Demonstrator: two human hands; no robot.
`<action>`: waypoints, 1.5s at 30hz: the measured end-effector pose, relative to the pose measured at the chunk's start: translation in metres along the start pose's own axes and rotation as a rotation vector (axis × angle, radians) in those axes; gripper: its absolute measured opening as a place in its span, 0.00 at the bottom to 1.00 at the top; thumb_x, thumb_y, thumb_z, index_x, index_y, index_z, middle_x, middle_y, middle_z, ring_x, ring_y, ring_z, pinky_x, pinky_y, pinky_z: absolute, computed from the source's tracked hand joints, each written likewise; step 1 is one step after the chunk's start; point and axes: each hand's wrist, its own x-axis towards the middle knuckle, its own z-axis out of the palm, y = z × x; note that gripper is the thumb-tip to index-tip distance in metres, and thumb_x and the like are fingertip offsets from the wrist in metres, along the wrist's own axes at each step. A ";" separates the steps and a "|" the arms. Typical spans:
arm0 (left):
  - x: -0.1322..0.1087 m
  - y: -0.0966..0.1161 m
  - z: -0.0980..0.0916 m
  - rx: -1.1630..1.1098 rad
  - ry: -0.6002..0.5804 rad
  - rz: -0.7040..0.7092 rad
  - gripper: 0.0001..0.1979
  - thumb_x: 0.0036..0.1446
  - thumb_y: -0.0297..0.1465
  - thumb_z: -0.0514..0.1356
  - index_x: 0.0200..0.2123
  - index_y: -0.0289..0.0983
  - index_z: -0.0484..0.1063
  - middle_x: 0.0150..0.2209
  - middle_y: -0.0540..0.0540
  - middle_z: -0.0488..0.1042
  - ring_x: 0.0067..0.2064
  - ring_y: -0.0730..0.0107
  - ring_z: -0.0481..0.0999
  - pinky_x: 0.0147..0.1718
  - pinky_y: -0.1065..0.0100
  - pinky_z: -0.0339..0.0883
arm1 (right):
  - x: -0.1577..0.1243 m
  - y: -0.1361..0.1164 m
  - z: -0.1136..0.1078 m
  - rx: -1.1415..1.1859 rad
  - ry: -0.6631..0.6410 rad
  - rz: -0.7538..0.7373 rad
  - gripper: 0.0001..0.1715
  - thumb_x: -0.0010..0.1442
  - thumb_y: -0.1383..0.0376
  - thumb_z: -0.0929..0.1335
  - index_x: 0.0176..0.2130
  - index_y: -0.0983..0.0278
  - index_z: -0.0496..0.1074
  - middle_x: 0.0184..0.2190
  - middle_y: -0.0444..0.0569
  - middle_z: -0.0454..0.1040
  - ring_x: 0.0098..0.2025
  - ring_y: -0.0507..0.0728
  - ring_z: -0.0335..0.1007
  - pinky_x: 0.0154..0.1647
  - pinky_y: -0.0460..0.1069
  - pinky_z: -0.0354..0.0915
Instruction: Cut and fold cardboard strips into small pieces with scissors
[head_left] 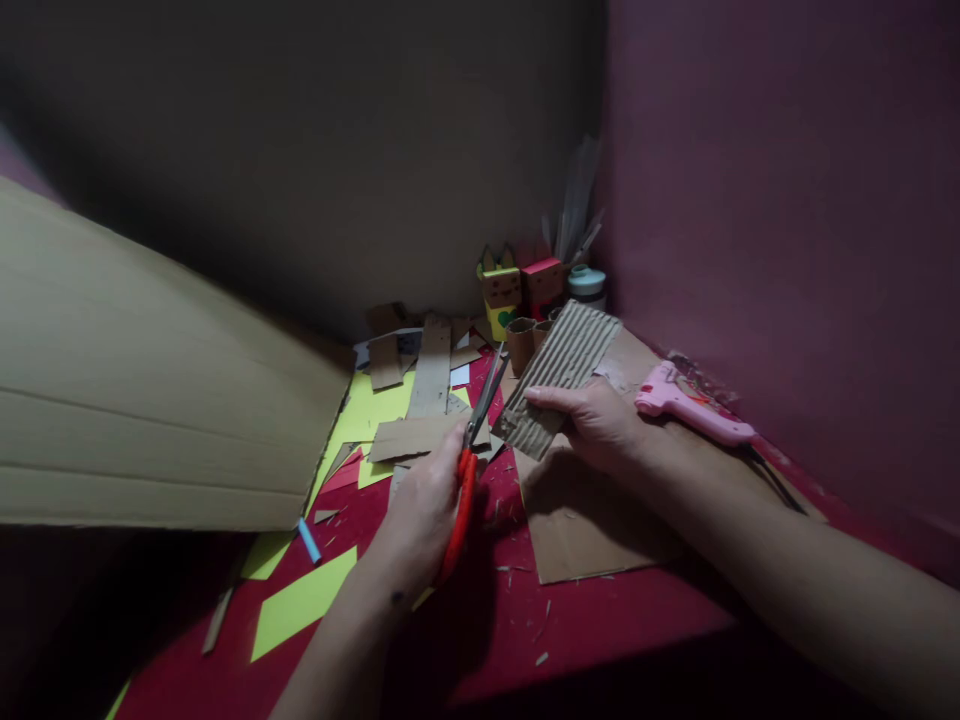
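My left hand [424, 510] is closed round the red handles of a pair of scissors [474, 432]. Their blades are parted and point up and away, just left of a corrugated cardboard strip [559, 370]. My right hand [600, 425] grips the near end of that strip, thumb on top, and holds it tilted above a flat brown cardboard sheet [592, 530]. The blades are close to the strip's left edge; I cannot tell whether they touch it.
A large cardboard panel [150, 400] leans in from the left. Yellow paper pieces [304, 600] and cardboard scraps [420, 390] litter the red surface [600, 620]. A pink glue gun [690, 405] lies at the right. Small box figures [517, 285] and a teal-lidded jar [586, 285] stand in the back corner.
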 end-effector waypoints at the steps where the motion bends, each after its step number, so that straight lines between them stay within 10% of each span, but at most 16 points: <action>1: 0.000 0.002 0.000 0.067 -0.022 -0.001 0.23 0.52 0.31 0.57 0.53 0.38 0.67 0.26 0.47 0.72 0.26 0.64 0.69 0.27 0.66 0.61 | -0.001 0.000 0.000 -0.004 -0.012 0.003 0.09 0.44 0.71 0.74 0.30 0.65 0.74 0.29 0.48 0.76 0.29 0.56 0.72 0.38 0.56 0.69; 11: 0.004 0.012 0.009 -0.364 -0.011 -0.089 0.27 0.51 0.35 0.63 0.54 0.39 0.62 0.27 0.55 0.65 0.22 0.78 0.63 0.21 0.74 0.59 | -0.017 -0.002 0.009 -0.113 -0.197 0.133 0.12 0.46 0.70 0.73 0.34 0.64 0.73 0.33 0.48 0.76 0.32 0.55 0.72 0.35 0.51 0.68; 24: 0.001 0.010 0.007 -0.320 -0.079 -0.053 0.25 0.52 0.33 0.62 0.53 0.39 0.63 0.28 0.52 0.68 0.24 0.76 0.64 0.24 0.71 0.61 | 0.001 0.005 -0.003 0.013 -0.216 0.107 0.19 0.58 0.52 0.67 0.38 0.65 0.74 0.31 0.50 0.77 0.37 0.58 0.74 0.39 0.52 0.69; 33: -0.001 0.020 0.010 -0.331 0.004 -0.060 0.23 0.50 0.34 0.64 0.50 0.37 0.65 0.29 0.51 0.71 0.25 0.74 0.69 0.25 0.71 0.64 | -0.014 0.000 0.005 -0.060 -0.305 0.197 0.15 0.55 0.62 0.70 0.42 0.66 0.73 0.33 0.50 0.77 0.33 0.56 0.73 0.37 0.51 0.68; 45: 0.006 0.005 -0.006 -0.711 0.108 -0.082 0.29 0.45 0.30 0.68 0.52 0.39 0.64 0.33 0.50 0.71 0.30 0.72 0.73 0.28 0.72 0.66 | -0.027 -0.019 0.001 -0.320 -0.687 0.851 0.08 0.43 0.71 0.71 0.30 0.69 0.73 0.21 0.44 0.74 0.18 0.47 0.67 0.21 0.42 0.63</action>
